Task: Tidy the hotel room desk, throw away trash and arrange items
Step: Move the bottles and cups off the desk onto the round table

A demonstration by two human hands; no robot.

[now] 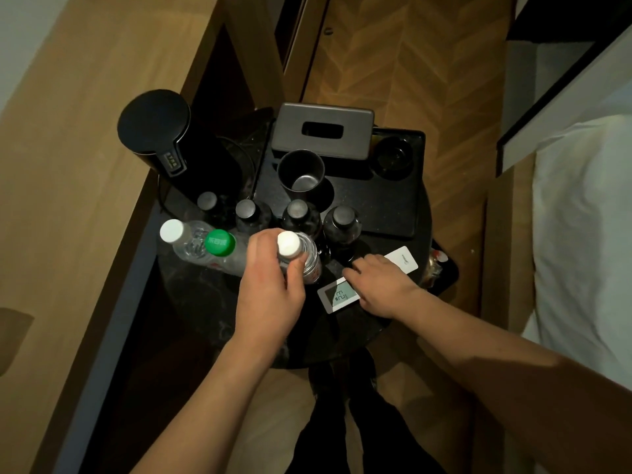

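On a small round black table, my left hand grips a clear plastic bottle with a white cap, upright near the middle. To its left stand a green-capped bottle and another white-capped bottle. My right hand lies on a white remote control with a lit screen; its fingers curl over the remote's middle. Several dark-capped bottles stand in a row behind.
A black kettle stands at the back left. A black tray holds a dark cup, a grey tissue box and a small dark dish. A bed lies right, a wooden desk left.
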